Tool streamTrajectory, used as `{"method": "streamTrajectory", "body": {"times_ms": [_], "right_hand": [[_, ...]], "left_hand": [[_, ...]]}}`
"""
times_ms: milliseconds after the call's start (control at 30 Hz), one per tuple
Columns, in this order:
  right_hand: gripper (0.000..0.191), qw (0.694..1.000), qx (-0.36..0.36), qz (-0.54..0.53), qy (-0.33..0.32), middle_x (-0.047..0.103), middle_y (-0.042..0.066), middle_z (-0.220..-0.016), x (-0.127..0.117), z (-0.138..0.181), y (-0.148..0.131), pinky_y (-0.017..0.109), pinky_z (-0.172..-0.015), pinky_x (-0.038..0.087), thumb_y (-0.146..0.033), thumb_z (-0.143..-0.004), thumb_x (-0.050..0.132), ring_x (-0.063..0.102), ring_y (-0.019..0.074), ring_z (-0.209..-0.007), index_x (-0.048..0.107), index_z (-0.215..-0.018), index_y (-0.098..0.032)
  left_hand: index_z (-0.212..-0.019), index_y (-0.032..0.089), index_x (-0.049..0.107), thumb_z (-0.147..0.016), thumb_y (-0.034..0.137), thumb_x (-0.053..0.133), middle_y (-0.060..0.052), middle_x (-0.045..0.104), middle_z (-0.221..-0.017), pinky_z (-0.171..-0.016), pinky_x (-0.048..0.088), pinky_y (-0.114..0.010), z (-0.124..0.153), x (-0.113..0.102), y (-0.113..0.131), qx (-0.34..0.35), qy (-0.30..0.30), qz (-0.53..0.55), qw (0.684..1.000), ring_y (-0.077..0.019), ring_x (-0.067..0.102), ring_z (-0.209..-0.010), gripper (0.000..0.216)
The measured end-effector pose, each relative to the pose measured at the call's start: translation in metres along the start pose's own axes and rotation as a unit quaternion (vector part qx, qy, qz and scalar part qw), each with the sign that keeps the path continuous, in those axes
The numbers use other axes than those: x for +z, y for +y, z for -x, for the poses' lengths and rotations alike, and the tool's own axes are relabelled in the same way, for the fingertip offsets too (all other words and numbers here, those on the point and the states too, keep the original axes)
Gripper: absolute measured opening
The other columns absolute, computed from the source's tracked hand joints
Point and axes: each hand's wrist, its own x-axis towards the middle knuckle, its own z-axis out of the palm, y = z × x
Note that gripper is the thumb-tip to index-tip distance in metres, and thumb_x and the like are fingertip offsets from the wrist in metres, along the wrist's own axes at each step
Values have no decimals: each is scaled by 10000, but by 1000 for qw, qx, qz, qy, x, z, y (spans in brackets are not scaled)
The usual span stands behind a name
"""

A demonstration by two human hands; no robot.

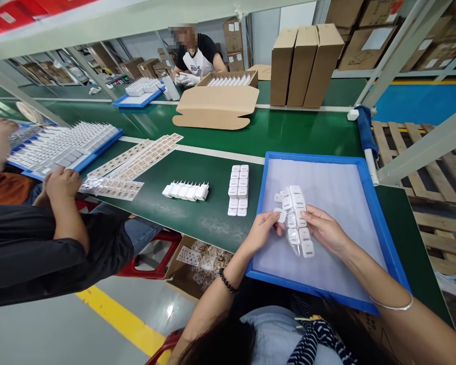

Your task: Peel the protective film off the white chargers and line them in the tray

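Observation:
White plug adapters (297,203) with small dark print form a cluster over the tray (349,165), which has a blue rim and a pale base. My left hand (264,229) pinches an adapter at the cluster's left edge between thumb and fingers. On the opposite side, my right hand (325,228) grips the cluster with its thumb and fingers. Whether the cluster touches the tray base, I cannot tell. Left of the tray, more adapters (238,190) stand in two columns. Farther left lies a row of adapters with pins up (186,191).
Sticker sheets (137,159) lie by a loaded blue tray (72,144). A seated co-worker's clasped hands (63,185) are at left; another person (197,53) sits across. An open carton (216,104) and upright boxes (302,66) stand behind. A scrap box (199,263) sits below.

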Motion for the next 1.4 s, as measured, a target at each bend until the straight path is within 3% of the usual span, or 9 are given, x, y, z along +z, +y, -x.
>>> {"method": "streamTrajectory", "body": {"times_ms": [267, 333, 400, 500, 633, 767, 967, 1133, 1400], "right_hand": [[483, 993, -29, 32, 107, 813, 89, -921, -28, -12, 9, 419, -760, 574, -620, -774, 763, 742, 315, -877, 789, -1045, -221], [456, 990, -42, 52, 122, 810, 73, -926, -37, -13, 8, 412, -777, 568, -619, -797, 742, 732, 305, -896, 785, -1043, -238], [413, 990, -49, 72, 108, 810, 62, -942, -39, -12, 6, 405, -798, 565, -588, -792, 761, 726, 292, -899, 787, -1011, -238], [359, 993, -48, 94, 54, 816, 60, -965, -30, -9, 7, 410, -831, 570, -522, -751, 805, 726, 289, -902, 794, -945, -220], [295, 994, -40, 104, 10, 808, 55, -923, -14, -5, 12, 401, -826, 564, -452, -736, 801, 720, 292, -911, 788, -901, -207], [264, 994, -24, 105, 9, 756, 39, -796, -14, -6, 18, 353, -695, 519, -436, -763, 779, 666, 241, -760, 755, -858, -190], [326, 995, -5, 100, 0, 646, 0, -679, -13, -7, 22, 316, -650, 432, -468, -724, 842, 556, 183, -678, 681, -716, -184], [398, 997, 6, 81, -17, 568, -27, -632, -7, -6, 20, 297, -624, 377, -498, -649, 906, 482, 151, -642, 668, -658, -179], [331, 998, 59, 1, -39, 684, 10, -672, -6, -7, 15, 310, -669, 443, -457, -661, 897, 592, 176, -665, 742, -740, -176]], "left_hand": [[-582, 191, 518, -934, 655, 493, 8, 476, -537, -594, 322, -299, -3, -3, -9, 7, 56, -6, 998, -112, 399, -536, 583], [-644, 197, 490, -935, 604, 516, 22, 472, -584, -599, 316, -289, -2, -1, -8, 16, 67, -1, 998, -107, 389, -562, 501], [-825, 200, 501, -875, 504, 661, 39, 511, -719, -626, 339, -270, 0, 3, -6, 35, 77, -6, 996, -97, 412, -610, 348], [-1026, 232, 428, -824, 404, 772, 49, 513, -869, -659, 366, -250, 3, 8, -3, 60, 67, -24, 996, -90, 432, -669, 435], [-986, 238, 398, -942, 532, 644, 47, 488, -812, -685, 392, -260, 6, 8, -2, 49, 15, -20, 998, -125, 478, -725, 386], [-998, 229, 465, -1004, 505, 565, 35, 514, -796, -702, 418, -298, 6, 7, -3, 29, -21, -150, 988, -152, 501, -715, 294], [-996, 201, 583, -1088, 405, 321, -98, 644, -1075, -967, 488, -407, 4, 11, -1, 70, -13, -325, 943, -258, 620, -1038, 345], [-903, 182, 603, -1087, 529, 310, -91, 705, -964, -877, 486, -369, 4, 8, 3, 59, -85, -282, 954, -236, 635, -906, 490], [-782, 190, 528, -1071, 544, 322, -27, 610, -771, -753, 415, -313, 4, 6, 5, 61, -92, -230, 967, -178, 539, -745, 502]]}}
